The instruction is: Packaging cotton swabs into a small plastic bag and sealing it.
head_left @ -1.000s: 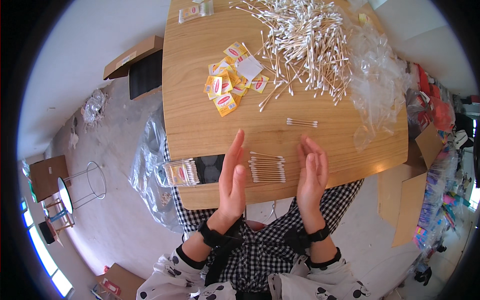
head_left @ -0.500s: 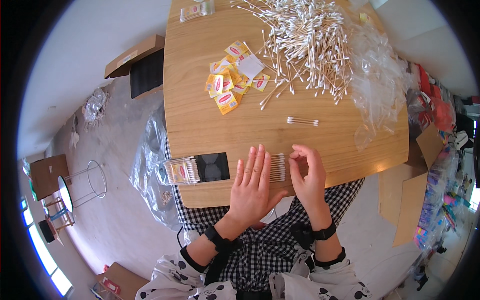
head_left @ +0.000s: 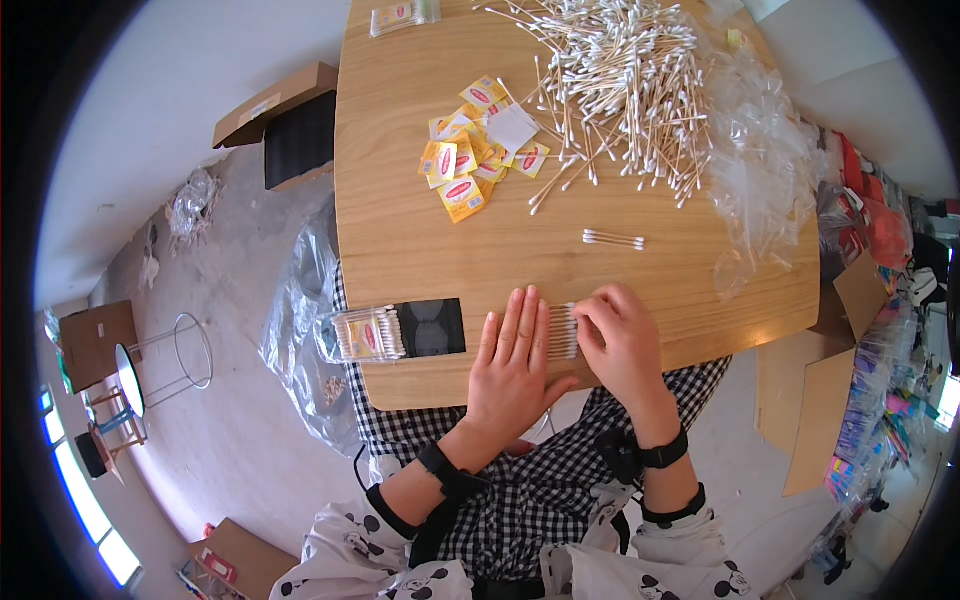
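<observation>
My left hand lies flat, palm down, fingers stretched out, over a row of cotton swabs near the table's front edge. The swabs lie side by side, and their left part is hidden under that hand. At the row's right end my right hand has its fingers curled in by the swab tips; what they hold, if anything, is hidden. To the left, a clear packet of cotton swabs with a yellow label sits beside a black rectangular piece. A few loose swabs lie beyond my right hand.
A large heap of cotton swabs covers the table's far right, with crumpled clear plastic beside it. Yellow and white label cards are piled left of the heap. Another filled packet rests at the far left. An open cardboard box stands right of the table.
My right hand has moved in to the swabs' right end, and its fingers have curled down. The left hand remains flat on the row. The whole view has shifted slightly.
</observation>
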A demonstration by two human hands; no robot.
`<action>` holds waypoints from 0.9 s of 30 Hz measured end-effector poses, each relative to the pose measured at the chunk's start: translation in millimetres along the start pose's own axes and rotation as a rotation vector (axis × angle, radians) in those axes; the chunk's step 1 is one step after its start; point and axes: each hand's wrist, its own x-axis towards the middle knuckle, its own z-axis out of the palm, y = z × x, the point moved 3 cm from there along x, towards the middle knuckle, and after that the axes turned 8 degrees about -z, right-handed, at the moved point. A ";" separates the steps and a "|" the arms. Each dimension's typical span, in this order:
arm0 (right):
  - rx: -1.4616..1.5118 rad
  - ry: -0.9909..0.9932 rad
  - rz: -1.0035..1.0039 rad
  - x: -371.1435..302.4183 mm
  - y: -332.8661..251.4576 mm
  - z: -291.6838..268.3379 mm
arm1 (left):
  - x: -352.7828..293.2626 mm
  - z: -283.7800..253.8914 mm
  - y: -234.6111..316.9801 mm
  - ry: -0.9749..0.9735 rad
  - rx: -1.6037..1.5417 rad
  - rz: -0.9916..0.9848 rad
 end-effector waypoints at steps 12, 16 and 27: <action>-0.327 -0.426 -0.295 26.5 -0.2 -17.1 | 3.0 -0.2 3.2 0.033 -0.037 0.013; -0.280 -0.333 0.118 -8.9 24.5 -69.5 | 2.2 -5.6 0.8 0.056 -0.105 -0.023; -0.357 -0.047 0.849 -210.0 81.9 -166.1 | 83.6 -21.2 26.8 0.148 -0.098 0.147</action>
